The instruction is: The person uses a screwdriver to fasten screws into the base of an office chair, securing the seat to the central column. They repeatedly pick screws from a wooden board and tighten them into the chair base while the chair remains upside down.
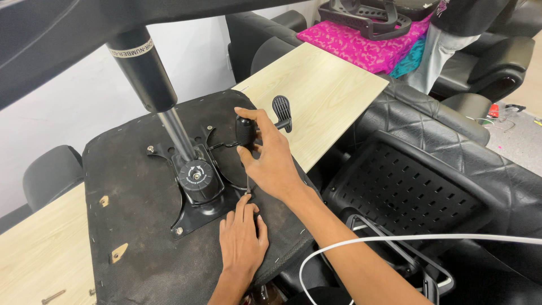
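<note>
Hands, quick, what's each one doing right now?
Right hand: closed around a black-handled screwdriver, held upright.
Left hand: open, holding nothing, fingertips at the screwdriver's tip on the chair seat underside.

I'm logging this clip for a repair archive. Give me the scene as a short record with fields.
Setting: light wood table
Main object: upturned chair seat, black fabric underside, metal mechanism plate with gas cylinder
Right hand: grips black screwdriver, tip down at the plate's edge
Left hand: flat on the seat, fingertips by the screwdriver tip
Nearby: lever paddle, loose screw, black chairs, pink cloth
</note>
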